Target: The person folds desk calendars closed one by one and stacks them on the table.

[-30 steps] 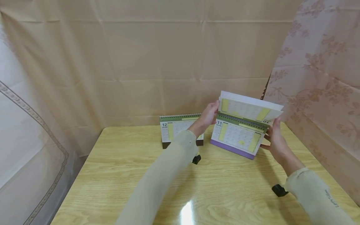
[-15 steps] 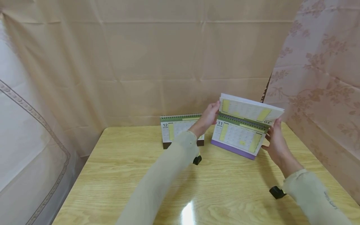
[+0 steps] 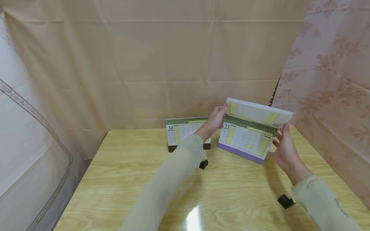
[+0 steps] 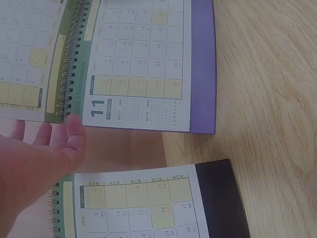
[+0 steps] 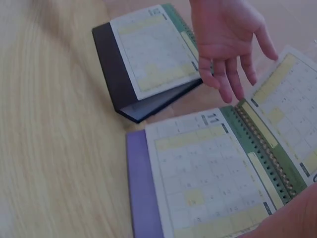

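Observation:
A purple-based desk calendar (image 3: 245,141) stands on the table at right, tilted, its front showing month 11. Above its spiral binding, the turned pages (image 3: 252,112) lean up and back, month 10 upside down. My left hand (image 3: 214,121) touches their left edge; the right wrist view shows that hand (image 5: 230,42) with fingers mostly straight and thumb spread. At the right edge, my right hand (image 3: 287,149) holds the calendar, thumb at the page corner, fingers partly hidden behind. A dark-based desk calendar (image 3: 188,131) showing month 12 stands to the left, partly covered by my left arm.
The wooden table (image 3: 130,173) reaches back to a beige curtain (image 3: 162,64). A flowered curtain (image 3: 332,96) hangs along the right side, a white one (image 3: 26,138) on the left. Small black devices (image 3: 286,201) hang at both wrists.
The turned pages have tipped slightly farther back and down, and the gap between them has narrowed. Both hands have stayed at the same edges, moving only a little.

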Action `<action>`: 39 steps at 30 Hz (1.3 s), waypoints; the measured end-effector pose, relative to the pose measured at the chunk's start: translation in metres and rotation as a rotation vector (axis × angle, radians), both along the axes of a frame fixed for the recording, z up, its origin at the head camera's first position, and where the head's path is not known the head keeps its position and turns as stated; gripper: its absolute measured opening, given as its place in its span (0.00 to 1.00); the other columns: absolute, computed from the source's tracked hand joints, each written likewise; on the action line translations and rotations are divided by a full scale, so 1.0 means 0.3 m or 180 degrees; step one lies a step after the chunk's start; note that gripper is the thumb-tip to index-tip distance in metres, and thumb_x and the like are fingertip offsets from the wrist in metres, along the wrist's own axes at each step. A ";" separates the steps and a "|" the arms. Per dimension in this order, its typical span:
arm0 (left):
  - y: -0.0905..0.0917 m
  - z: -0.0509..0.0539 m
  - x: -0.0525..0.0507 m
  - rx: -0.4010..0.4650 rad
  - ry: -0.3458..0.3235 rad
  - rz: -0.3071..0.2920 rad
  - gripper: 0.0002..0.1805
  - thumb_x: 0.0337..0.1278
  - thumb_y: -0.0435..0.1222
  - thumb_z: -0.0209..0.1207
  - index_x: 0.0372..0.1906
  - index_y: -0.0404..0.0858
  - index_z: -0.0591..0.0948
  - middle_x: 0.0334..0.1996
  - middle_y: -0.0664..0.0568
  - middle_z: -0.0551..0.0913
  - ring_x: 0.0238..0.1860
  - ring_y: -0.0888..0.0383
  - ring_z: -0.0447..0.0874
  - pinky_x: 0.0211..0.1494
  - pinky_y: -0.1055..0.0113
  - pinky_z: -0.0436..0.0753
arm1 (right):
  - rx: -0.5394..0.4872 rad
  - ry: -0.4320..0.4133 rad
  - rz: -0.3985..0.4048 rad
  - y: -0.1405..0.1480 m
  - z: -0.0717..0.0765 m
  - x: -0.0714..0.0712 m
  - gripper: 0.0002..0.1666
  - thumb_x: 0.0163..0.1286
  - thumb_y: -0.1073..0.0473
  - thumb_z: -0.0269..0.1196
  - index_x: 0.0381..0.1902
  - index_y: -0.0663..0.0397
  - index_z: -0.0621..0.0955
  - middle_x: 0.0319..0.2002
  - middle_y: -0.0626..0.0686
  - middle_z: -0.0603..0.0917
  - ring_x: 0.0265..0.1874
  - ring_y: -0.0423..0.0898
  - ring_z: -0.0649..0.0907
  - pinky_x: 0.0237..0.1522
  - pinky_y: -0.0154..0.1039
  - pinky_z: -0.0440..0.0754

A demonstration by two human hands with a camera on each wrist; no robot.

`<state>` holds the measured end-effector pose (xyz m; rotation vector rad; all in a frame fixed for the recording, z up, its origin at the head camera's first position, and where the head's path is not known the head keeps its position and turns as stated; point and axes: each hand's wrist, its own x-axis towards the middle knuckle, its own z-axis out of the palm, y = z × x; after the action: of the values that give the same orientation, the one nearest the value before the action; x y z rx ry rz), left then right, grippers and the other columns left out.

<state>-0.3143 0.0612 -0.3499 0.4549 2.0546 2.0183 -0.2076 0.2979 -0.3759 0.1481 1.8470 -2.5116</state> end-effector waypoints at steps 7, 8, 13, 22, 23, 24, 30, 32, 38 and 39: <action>-0.006 0.000 0.009 -0.0034 0.0032 -0.0059 0.34 0.77 0.61 0.40 0.63 0.36 0.67 0.49 0.33 0.68 0.35 0.55 0.66 0.64 0.39 0.71 | -0.0228 0.0031 -0.0194 -0.017 -0.018 0.012 0.41 0.72 0.23 0.35 0.78 0.25 0.46 0.76 0.54 0.30 0.76 0.55 0.32 0.67 0.76 0.34; -0.006 0.000 0.010 -0.0008 0.0025 -0.0067 0.33 0.77 0.61 0.40 0.63 0.36 0.68 0.48 0.33 0.68 0.35 0.54 0.66 0.64 0.38 0.70 | -0.0243 0.0022 -0.0215 -0.018 -0.019 0.012 0.41 0.72 0.23 0.35 0.77 0.26 0.48 0.76 0.53 0.31 0.76 0.54 0.32 0.68 0.75 0.34; -0.007 0.001 0.007 0.0034 0.0070 -0.0096 0.34 0.78 0.60 0.38 0.60 0.33 0.67 0.38 0.44 0.67 0.34 0.54 0.64 0.64 0.37 0.70 | -0.0359 -0.0106 -0.0304 -0.020 -0.019 0.008 0.39 0.72 0.23 0.36 0.70 0.33 0.45 0.72 0.47 0.30 0.76 0.50 0.28 0.69 0.70 0.27; -0.008 0.000 0.008 -0.0003 -0.0018 -0.0055 0.36 0.76 0.62 0.38 0.65 0.35 0.66 0.56 0.41 0.70 0.60 0.45 0.70 0.66 0.38 0.69 | -0.0489 -0.0115 -0.0243 -0.010 -0.015 -0.003 0.30 0.71 0.21 0.36 0.51 0.37 0.60 0.66 0.42 0.39 0.72 0.51 0.35 0.70 0.72 0.36; -0.008 -0.001 0.008 -0.0002 -0.0035 -0.0050 0.36 0.76 0.62 0.38 0.67 0.36 0.65 0.60 0.41 0.70 0.64 0.44 0.68 0.66 0.39 0.70 | -0.0496 -0.0109 -0.0234 -0.008 -0.013 -0.003 0.31 0.71 0.21 0.37 0.51 0.36 0.61 0.68 0.43 0.37 0.72 0.51 0.34 0.69 0.72 0.36; -0.007 -0.001 0.008 -0.0008 -0.0046 -0.0051 0.37 0.76 0.63 0.38 0.68 0.36 0.65 0.62 0.41 0.69 0.66 0.43 0.68 0.66 0.40 0.70 | -0.0495 -0.0105 -0.0222 -0.007 -0.010 -0.003 0.31 0.71 0.21 0.37 0.52 0.35 0.61 0.69 0.43 0.34 0.72 0.51 0.32 0.69 0.73 0.36; -0.011 -0.013 0.002 0.0045 -0.0098 -0.0115 0.36 0.75 0.63 0.39 0.68 0.38 0.65 0.64 0.45 0.69 0.67 0.42 0.67 0.66 0.42 0.71 | -0.0564 -0.0144 -0.0211 -0.002 -0.002 0.007 0.29 0.71 0.22 0.40 0.46 0.36 0.66 0.73 0.43 0.29 0.74 0.53 0.27 0.67 0.75 0.34; -0.015 -0.017 0.001 0.0061 -0.0106 -0.0146 0.36 0.75 0.63 0.38 0.68 0.39 0.65 0.65 0.46 0.69 0.68 0.42 0.67 0.66 0.42 0.70 | -0.0569 -0.0146 -0.0213 -0.003 -0.004 0.009 0.29 0.72 0.22 0.40 0.44 0.37 0.66 0.73 0.43 0.29 0.74 0.54 0.28 0.68 0.74 0.35; -0.030 -0.024 0.005 0.0111 -0.0117 -0.0237 0.36 0.75 0.64 0.39 0.67 0.39 0.66 0.66 0.46 0.69 0.69 0.43 0.67 0.67 0.42 0.70 | -0.0567 -0.0187 -0.0308 -0.007 -0.013 0.007 0.28 0.72 0.23 0.40 0.49 0.36 0.61 0.70 0.42 0.35 0.74 0.54 0.32 0.69 0.72 0.36; -0.033 -0.027 0.005 0.0112 -0.0115 -0.0248 0.36 0.75 0.64 0.39 0.67 0.39 0.66 0.66 0.46 0.69 0.69 0.43 0.67 0.67 0.43 0.70 | -0.0577 -0.0196 -0.0329 -0.007 -0.015 0.007 0.27 0.73 0.23 0.40 0.49 0.36 0.61 0.69 0.42 0.36 0.74 0.53 0.33 0.69 0.72 0.36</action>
<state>-0.3128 0.0513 -0.3580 0.4935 1.9522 2.0057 -0.2055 0.2958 -0.3804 0.3206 1.6200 -2.6934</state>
